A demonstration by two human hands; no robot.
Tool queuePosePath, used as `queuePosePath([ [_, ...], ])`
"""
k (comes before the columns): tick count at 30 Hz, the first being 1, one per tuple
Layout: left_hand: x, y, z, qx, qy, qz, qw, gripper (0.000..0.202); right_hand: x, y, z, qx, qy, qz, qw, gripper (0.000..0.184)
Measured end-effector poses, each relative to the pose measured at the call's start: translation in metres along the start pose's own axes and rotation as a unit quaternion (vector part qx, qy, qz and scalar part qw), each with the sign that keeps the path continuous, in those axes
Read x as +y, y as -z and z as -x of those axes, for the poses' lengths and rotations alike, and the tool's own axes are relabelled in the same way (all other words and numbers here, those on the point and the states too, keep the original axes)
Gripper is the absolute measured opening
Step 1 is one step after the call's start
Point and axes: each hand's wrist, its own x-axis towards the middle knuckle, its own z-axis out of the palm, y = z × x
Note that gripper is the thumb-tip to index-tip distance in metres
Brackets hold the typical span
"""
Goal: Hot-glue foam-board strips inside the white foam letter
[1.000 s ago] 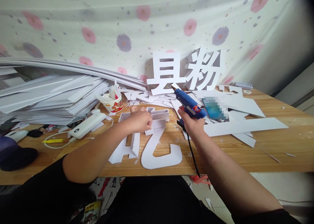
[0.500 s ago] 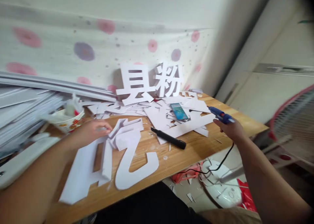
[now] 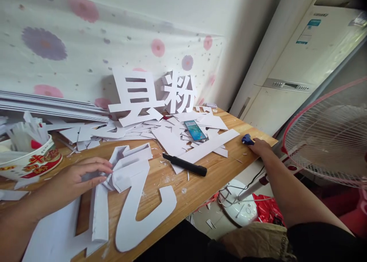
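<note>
A large white foam-board character (image 3: 143, 200) lies on the wooden table in front of me, with side strips standing up along part of it. My left hand (image 3: 77, 178) is at its upper left edge, thumb and fingers apart; whether the fingertips touch the strip I cannot tell. By the table's right edge my right hand (image 3: 261, 146) is closed on a blue glue gun (image 3: 247, 139), which is low over the tabletop and partly hidden by the hand. A black utility knife (image 3: 186, 165) rests between the hands, right of the character.
Two finished white characters (image 3: 137, 97) lean against the flowered wall covering. A phone (image 3: 195, 130) lies among white board scraps (image 3: 163, 135). At left stands a paper bowl (image 3: 43, 158) holding white sticks. A pink-rimmed fan (image 3: 323, 139) and a white cabinet-like unit (image 3: 286, 67) are at right.
My view has turned to the right. The glue gun in my right hand has come down toward the table. My left hand's fingers have spread at the character's upper edge.
</note>
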Motion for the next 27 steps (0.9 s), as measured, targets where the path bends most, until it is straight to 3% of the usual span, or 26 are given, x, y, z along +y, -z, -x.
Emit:
queuePosePath([
  [3,0.006,-0.001,0.002,0.012,-0.008,-0.013,1.0,0.024,-0.042,0.009,0.022,0.067,0.028,-0.038,0.997,0.033],
  [5,0.013,0.0,0.004,0.014,-0.023,-0.027,0.999,0.022,-0.086,0.014,0.046,0.083,0.121,-0.086,0.985,0.034],
  [8,0.025,0.002,0.006,-0.012,-0.073,-0.055,0.996,0.024,-0.165,0.023,0.098,0.02,0.292,-0.158,0.943,0.031],
  [9,0.028,0.003,0.007,-0.025,-0.085,-0.068,0.994,0.024,-0.191,0.027,0.12,-0.017,0.365,-0.187,0.912,0.029],
  [11,0.031,0.003,0.008,-0.047,-0.089,-0.09,0.991,0.024,-0.237,0.034,0.163,-0.116,0.573,-0.278,0.763,0.031],
  [12,0.031,0.003,0.009,-0.053,-0.087,-0.097,0.99,0.022,-0.256,0.037,0.183,-0.155,0.633,-0.281,0.704,0.032],
  [13,0.032,0.003,0.011,-0.059,-0.081,-0.103,0.99,0.021,-0.272,0.039,0.201,-0.182,0.667,-0.263,0.673,0.034],
  [14,0.032,0.003,0.012,-0.063,-0.074,-0.111,0.989,0.02,-0.286,0.039,0.215,-0.202,0.68,-0.225,0.668,0.032],
  [17,0.031,0.0,0.017,-0.069,-0.063,-0.132,0.987,0.019,-0.312,0.03,0.24,-0.212,0.652,-0.116,0.719,0.027],
  [19,0.031,-0.003,0.019,-0.068,-0.07,-0.141,0.985,0.022,-0.321,0.02,0.245,-0.214,0.635,-0.093,0.737,0.023],
  [24,0.036,-0.008,0.021,-0.055,-0.079,-0.17,0.981,0.028,-0.329,-0.008,0.244,-0.241,0.668,-0.163,0.685,0.008],
  [27,0.041,-0.01,0.021,-0.073,-0.052,-0.176,0.98,0.032,-0.33,-0.02,0.246,-0.24,0.665,-0.198,0.679,0.012],
])
